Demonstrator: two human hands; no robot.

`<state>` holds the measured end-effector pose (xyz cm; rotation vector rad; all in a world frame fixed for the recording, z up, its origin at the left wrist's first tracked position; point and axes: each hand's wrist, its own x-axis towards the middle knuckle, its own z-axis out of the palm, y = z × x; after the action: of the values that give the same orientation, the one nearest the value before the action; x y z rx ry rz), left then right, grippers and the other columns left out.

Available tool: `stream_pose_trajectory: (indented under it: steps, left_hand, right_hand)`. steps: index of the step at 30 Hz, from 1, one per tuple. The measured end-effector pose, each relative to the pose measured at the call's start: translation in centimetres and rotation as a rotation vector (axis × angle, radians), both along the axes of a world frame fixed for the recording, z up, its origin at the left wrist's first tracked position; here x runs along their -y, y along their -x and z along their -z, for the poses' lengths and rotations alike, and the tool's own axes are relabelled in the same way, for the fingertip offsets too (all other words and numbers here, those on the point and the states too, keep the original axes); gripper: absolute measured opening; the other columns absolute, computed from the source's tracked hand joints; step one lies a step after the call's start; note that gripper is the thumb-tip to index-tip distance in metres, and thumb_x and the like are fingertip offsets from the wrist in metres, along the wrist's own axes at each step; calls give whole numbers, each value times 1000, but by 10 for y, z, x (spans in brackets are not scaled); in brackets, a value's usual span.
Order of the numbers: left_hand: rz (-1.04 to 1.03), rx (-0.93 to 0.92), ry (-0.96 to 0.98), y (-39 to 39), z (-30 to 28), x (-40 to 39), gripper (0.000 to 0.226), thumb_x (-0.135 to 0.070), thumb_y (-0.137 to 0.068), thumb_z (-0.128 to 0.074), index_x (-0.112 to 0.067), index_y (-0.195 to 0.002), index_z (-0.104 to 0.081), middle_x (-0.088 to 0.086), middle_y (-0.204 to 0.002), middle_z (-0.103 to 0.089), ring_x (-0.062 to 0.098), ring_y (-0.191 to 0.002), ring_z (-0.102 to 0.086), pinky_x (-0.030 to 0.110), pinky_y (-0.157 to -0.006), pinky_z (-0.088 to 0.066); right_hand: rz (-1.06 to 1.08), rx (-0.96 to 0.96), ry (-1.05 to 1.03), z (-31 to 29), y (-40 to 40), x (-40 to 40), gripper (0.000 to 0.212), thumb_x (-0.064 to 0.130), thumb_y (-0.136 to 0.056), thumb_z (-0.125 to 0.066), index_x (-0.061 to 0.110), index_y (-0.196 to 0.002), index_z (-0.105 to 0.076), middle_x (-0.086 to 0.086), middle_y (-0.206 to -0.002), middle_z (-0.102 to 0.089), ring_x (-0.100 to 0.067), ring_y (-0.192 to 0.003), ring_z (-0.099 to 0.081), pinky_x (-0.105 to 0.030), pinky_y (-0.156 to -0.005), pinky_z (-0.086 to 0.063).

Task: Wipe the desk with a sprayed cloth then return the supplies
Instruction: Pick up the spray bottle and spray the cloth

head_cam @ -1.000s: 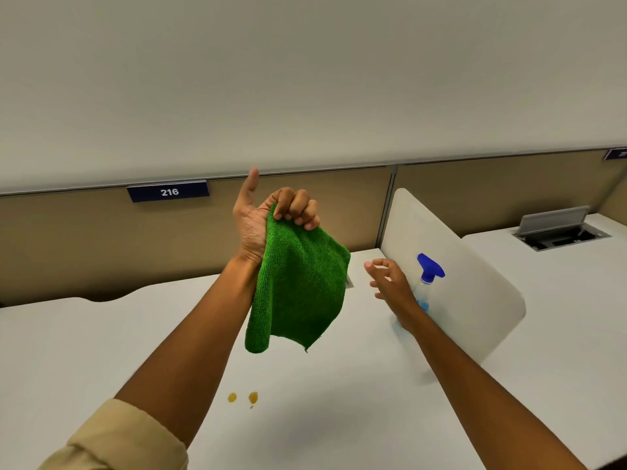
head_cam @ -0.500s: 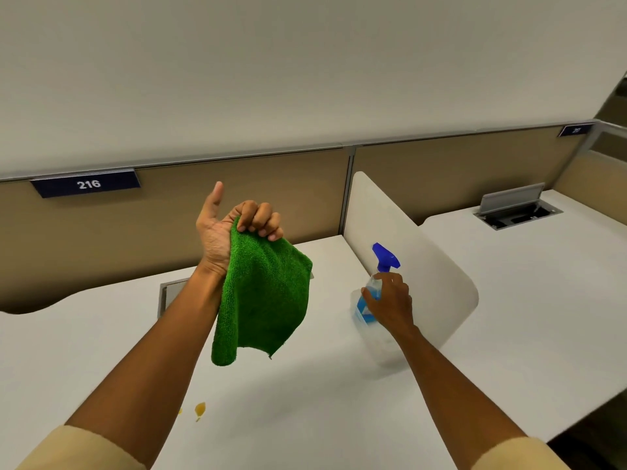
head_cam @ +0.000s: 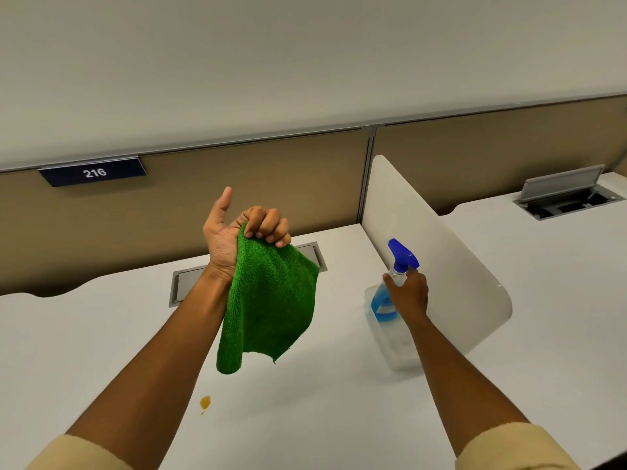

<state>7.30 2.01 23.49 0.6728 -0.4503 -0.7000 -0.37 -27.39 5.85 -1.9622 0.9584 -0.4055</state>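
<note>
Since one second ago, the right hand (head_cam: pixel 407 295) has gone from open and short of the spray bottle (head_cam: pixel 390 300) to wrapped around its neck; since half a second ago the grasp is unchanged. The left hand (head_cam: pixel 237 239) has kept the green cloth (head_cam: pixel 271 300) raised throughout.

Right hand: fingers closed around the neck of the spray bottle, just under the blue trigger head (head_cam: pixel 402 254). The bottle is clear and contains blue liquid visible in its upper body. The bottle sits upright inside a clear, open-topped plastic container (head_cam: pixel 393 351), which stands on the white counter (head_cam: pixel 322 401) against the white divider panel (head_cam: pixel 441 266). No other contents can be told in the container.

Left hand: four fingers curled tight on one top edge of the cloth, thumb extended upward. The cloth hangs free above the counter, clear of the surface.

Counter: one small amber spot (head_cam: pixel 205 402) lies below the cloth, beside the left forearm. A grey cable hatch (head_cam: pixel 190 283) is set flush behind the left wrist.
</note>
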Motion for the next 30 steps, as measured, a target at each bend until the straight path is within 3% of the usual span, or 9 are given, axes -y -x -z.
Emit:
stream_pose_trajectory:
  steps: [7,14,20,27,30]
  left_hand:
    - [-6,-8,-4,-6,5,2,63,-63,-91,-31,-17,-49,-26,3,-57,-24,21,-61,-22,35,-62,-24]
    - [-29,-12,-10,-7,0,-7,62,-63,-90,-34,-17,-49,-24,3,-57,-23,21,-61,-19,36,-64,-16]
    - [-53,44,-10,-8,-25,-23,62,-63,-89,-33,-17,-49,-23,2,-57,-20,21,-63,-13,36,-63,-17]
    - [-112,137,41,-14,-69,-63,61,-63,-89,-29,-18,-49,-22,2,-57,-21,20,-62,-17,35,-62,-20]
    - [-149,172,50,-15,-86,-85,60,-63,-87,-31,-18,-50,-21,2,-57,-20,20,-62,-17,34,-61,-22]
  right_hand:
    - [48,76,-164,9,-17,1,47,18,-93,-64,-1,-132,-45,-22,-125,-60,-36,-116,-58,-45,-102,-46]
    - [97,153,-153,-3,-17,-12,45,20,-94,-61,1,-132,-45,-21,-124,-60,-35,-116,-59,-43,-100,-46]
    - [-14,295,-5,-54,-30,-31,44,26,-97,-57,7,-133,-45,-14,-127,-59,-29,-113,-59,-34,-96,-45]
    - [-181,481,98,-125,-46,-76,43,28,-96,-59,5,-130,-45,-15,-118,-61,-26,-102,-61,-36,-90,-50]
    - [-246,560,110,-151,-50,-105,38,28,-95,-59,5,-123,-48,-15,-106,-63,-23,-92,-63,-26,-79,-49]
